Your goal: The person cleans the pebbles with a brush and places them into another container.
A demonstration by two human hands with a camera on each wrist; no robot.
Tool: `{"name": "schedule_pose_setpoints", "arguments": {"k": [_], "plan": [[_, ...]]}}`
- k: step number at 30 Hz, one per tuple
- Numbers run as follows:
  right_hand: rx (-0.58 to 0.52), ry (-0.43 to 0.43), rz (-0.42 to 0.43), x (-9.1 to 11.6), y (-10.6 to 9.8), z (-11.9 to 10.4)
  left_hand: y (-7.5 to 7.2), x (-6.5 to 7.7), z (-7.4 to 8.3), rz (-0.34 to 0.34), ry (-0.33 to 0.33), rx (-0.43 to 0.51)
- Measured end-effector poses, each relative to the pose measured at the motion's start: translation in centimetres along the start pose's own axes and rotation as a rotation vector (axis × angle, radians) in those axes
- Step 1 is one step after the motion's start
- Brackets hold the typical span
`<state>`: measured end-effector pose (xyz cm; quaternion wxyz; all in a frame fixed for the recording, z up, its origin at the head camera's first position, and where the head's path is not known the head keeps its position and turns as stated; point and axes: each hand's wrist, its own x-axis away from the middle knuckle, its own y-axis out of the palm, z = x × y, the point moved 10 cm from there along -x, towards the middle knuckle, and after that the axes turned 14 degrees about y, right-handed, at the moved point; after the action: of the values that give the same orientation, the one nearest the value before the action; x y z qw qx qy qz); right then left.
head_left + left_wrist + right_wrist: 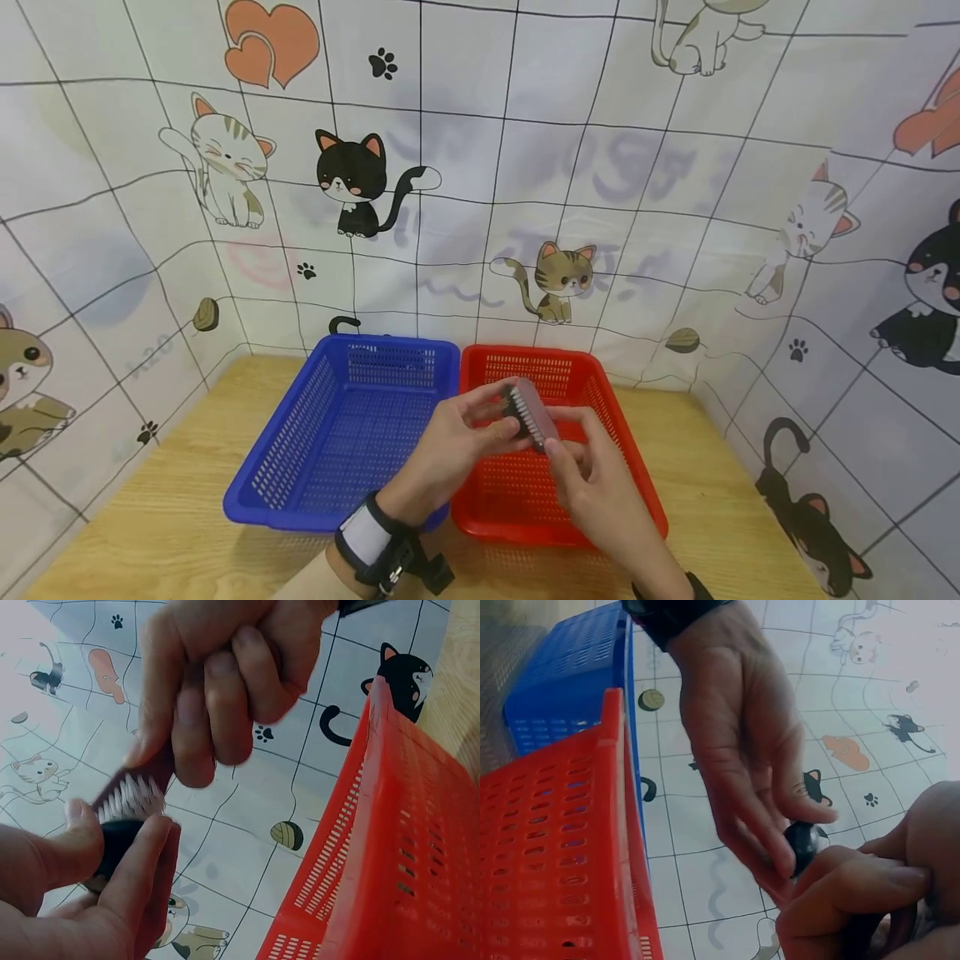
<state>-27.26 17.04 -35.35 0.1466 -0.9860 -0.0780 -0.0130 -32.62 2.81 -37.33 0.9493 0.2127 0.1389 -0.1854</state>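
Note:
My right hand [600, 475] grips a small scrubbing brush [538, 408] with a dull pink back and white bristles. My left hand [461, 433] pinches a dark, rounded object [514, 410] between thumb and fingers; its kind I cannot tell. The bristles face that object and meet its edge, also in the left wrist view, where the brush [131, 796] lies right above the dark object [116, 844]. In the right wrist view the left fingers hold the black object [802, 844], while the right hand [862, 900] covers most of the brush. Both hands are over the red basket.
A red plastic basket [525, 533] stands under the hands, with a blue plastic basket [281, 523] beside it on the left. Both rest on a wooden table [712, 500]. Behind and at the sides hangs a white tiled-pattern sheet [465, 167] with cartoon cats.

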Motion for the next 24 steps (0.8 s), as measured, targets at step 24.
{"name": "schedule_pose_setpoints", "arguments": {"k": [24], "plan": [[0.03,0.007,0.027,-0.3,-0.1,1.1,-0.8,-0.2,-0.2,0.06,0.003,-0.008]]}}
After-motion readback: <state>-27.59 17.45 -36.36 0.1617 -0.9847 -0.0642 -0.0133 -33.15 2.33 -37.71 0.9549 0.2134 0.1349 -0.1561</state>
